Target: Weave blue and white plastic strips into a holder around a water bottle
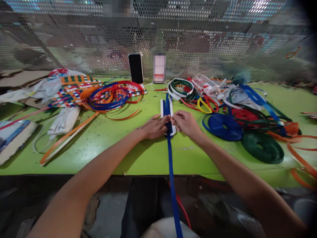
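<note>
A long blue plastic strip runs from my lap up over the green table to a small white-and-blue woven piece at the table's middle. My left hand lies on the left side of that piece, fingers pressed down on it. My right hand pinches the blue strip where it crosses the white strips. Both hands meet at the same spot.
Coils of orange, red and blue strip lie at the back left beside a woven multicoloured mat. Blue and green rolls sit on the right. A black phone leans on the perforated metal screen.
</note>
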Demonstrator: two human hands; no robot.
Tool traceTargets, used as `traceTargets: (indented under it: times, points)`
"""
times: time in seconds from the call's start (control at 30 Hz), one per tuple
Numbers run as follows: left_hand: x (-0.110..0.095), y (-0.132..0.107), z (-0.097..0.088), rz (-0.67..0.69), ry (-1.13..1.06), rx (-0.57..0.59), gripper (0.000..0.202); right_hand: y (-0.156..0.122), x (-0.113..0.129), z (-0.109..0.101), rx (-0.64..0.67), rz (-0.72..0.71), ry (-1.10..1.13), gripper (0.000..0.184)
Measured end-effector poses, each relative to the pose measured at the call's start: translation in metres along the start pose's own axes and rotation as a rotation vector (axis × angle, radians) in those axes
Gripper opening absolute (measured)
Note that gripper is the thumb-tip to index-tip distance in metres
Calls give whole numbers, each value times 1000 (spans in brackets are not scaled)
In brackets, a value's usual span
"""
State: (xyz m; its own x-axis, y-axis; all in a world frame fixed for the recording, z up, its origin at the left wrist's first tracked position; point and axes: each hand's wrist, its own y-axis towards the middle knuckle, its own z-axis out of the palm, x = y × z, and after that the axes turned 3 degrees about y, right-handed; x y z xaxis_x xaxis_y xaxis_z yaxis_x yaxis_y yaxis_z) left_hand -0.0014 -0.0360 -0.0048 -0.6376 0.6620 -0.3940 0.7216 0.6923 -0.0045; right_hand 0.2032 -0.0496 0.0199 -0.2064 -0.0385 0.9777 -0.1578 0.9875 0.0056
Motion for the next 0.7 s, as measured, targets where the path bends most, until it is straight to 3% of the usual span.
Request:
traceTargets:
  times: [0.1,0.27,0.47,0.7]
  points:
    - [2,2,-1,-38,-39,1,46,-4,-5,-1,46,-98,-258,17]
    - [10,6,2,13,-31,-30,43,-11,-10,1,171,-368,-617,20]
    - [10,9,-1,58,-111,2,48,-13,-7,-8,408,-564,-652,12]
    - [8,9,1,13,-189,-94,37,-10,-7,-13,481,-537,-581,8]
